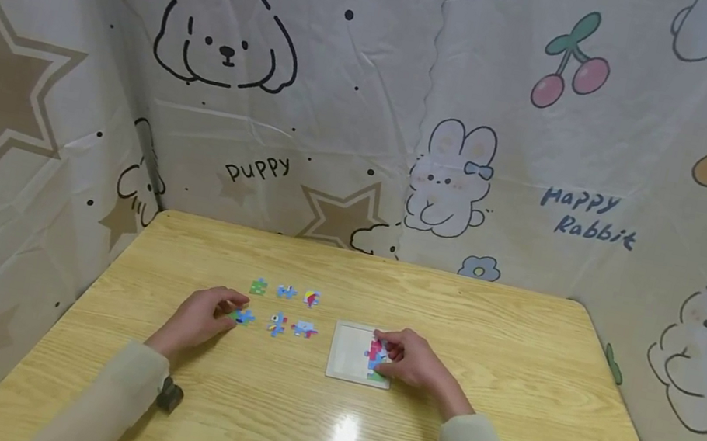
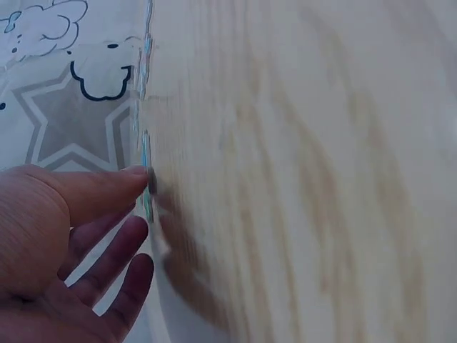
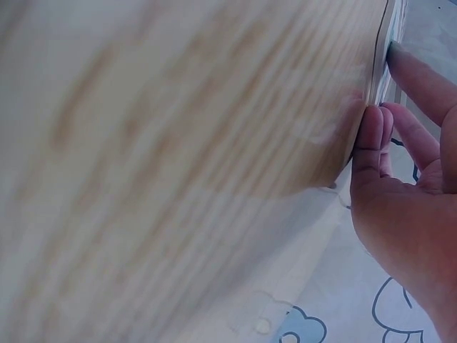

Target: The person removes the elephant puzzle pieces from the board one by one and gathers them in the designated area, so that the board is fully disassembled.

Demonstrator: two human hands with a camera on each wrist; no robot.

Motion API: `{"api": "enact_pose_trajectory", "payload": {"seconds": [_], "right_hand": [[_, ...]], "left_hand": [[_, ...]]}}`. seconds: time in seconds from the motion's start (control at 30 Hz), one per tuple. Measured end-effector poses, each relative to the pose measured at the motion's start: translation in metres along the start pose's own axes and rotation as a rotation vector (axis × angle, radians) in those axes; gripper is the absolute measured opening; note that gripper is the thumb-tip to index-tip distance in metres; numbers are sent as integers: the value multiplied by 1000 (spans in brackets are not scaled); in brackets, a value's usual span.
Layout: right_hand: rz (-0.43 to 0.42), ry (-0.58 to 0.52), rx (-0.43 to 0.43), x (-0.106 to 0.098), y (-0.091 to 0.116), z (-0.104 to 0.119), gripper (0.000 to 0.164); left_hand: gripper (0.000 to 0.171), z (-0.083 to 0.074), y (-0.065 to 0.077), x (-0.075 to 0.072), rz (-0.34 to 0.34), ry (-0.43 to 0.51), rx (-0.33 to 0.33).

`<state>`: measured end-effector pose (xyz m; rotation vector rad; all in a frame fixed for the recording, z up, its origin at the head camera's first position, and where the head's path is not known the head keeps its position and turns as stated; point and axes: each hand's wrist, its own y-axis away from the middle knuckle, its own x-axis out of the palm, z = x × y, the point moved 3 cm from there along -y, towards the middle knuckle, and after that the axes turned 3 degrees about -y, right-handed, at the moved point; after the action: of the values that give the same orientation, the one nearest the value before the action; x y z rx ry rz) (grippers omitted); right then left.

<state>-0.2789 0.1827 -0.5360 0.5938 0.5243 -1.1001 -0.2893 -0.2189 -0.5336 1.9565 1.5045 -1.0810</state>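
Observation:
My left hand (image 1: pixel 205 316) is at the left end of the lower row of loose jigsaw pieces. Its thumb and index finger pinch a blue-and-green jigsaw piece (image 1: pixel 244 317) on the table; in the left wrist view the thumb tip meets the piece edge-on, the other fingers spread loosely. A pale square puzzle tray (image 1: pixel 350 354) lies right of the loose pieces. Several joined pink, blue and green pieces (image 1: pixel 376 351) fill its right side. My right hand (image 1: pixel 417 362) rests over that side, index finger at the top and thumb lower down, partly hiding the pieces.
Beside the left hand lie several loose pieces in two rows, among them a green piece (image 1: pixel 259 287), a red-and-yellow piece (image 1: pixel 311 298) and a blue piece (image 1: pixel 304 329). The wooden table (image 1: pixel 262 417) meets a printed curtain (image 1: pixel 347 93) at its back edge.

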Motion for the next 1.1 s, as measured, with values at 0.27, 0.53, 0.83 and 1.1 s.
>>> {"api": "enact_pose_trajectory", "payload": {"seconds": [0.27,0.53,0.83,1.1], "right_hand": [[-12,10,25,0,2,2,58],[-23,-18,25,-1,3,4,59],[-107,10,32,-2,5,4,51],[-119,22,96,-4,4,1,53]], "left_hand": [[39,-28,-6,9,-39,-14,58],[36,-62,-16,33,20,82,99],[34,-104,-29,60,80,158,198],[33,-123,-44,94,133,158,203]]}}
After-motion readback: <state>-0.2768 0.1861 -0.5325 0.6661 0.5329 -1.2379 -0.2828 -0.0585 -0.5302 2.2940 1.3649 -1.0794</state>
